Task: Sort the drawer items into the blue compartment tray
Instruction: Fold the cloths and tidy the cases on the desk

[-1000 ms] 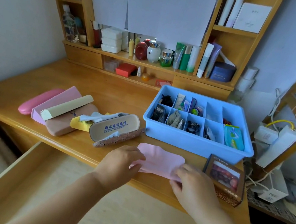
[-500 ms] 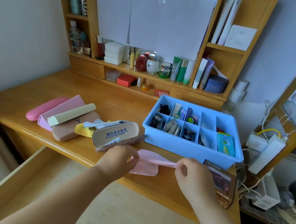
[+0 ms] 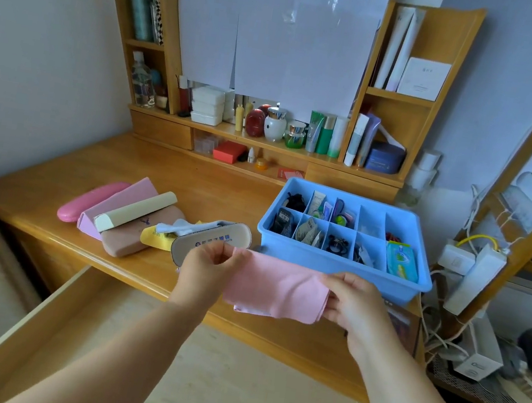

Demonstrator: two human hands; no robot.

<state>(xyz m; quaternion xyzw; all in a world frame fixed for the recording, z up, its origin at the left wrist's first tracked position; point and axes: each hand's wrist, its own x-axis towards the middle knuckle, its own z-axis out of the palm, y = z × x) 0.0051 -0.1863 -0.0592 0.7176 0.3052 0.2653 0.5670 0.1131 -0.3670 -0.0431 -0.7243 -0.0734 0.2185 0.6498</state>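
A pink cloth [image 3: 276, 287] hangs folded in the air just above the desk's front edge. My left hand [image 3: 205, 266] pinches its top left corner and my right hand [image 3: 351, 302] grips its right edge. Behind the cloth stands the blue compartment tray [image 3: 334, 265], with small items in several of its compartments and a green packet [image 3: 400, 261] at its right end. An open glasses case [image 3: 213, 245] lies just left of the tray, partly hidden by my left hand. The wooden drawer [image 3: 43, 316] is pulled out below the desk.
Left on the desk lie a pink case [image 3: 90, 200], a lilac and cream box pile [image 3: 131, 212] and a yellow cloth [image 3: 157, 237]. A dark patterned box [image 3: 403, 325] sits behind my right hand. Bottles and jars fill the back shelf [image 3: 267, 139]. Cables and adapters crowd the right.
The pink cloth has been lifted off the desk and now hangs between both hands, folded over. The camera has tilted up a little.
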